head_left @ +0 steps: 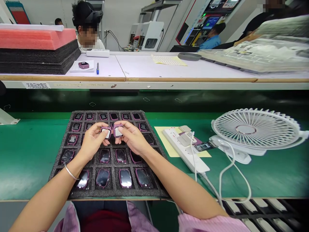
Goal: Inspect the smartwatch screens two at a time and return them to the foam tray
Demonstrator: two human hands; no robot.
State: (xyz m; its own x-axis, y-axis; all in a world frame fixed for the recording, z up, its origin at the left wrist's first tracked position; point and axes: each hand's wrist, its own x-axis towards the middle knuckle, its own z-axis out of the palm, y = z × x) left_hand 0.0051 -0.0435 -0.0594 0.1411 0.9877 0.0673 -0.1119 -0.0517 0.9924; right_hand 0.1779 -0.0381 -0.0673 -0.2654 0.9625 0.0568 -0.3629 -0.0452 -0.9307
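My left hand [92,140] pinches a purple-framed smartwatch body [106,132] between thumb and fingers. Beside it, my right hand [133,138] grips a second purple watch body [118,130]. Both are held close together, with pale backs or covers turned toward me; whether they touch is unclear. Below my hands lies a black foam tray [96,194] with rows of square pockets. Several purple watches sit in it, such as one watch [125,178] in the nearest row. Some far watches have lit screens with white text. My hands and forearms hide a few pockets.
On the green bench to the right are a white power strip [175,146] with plugs and cables, and a white fan [243,129]. A raised shelf [142,69] at the back holds foam stacks [36,40], a pen [98,68] and one watch [83,65]. Other people sit beyond.
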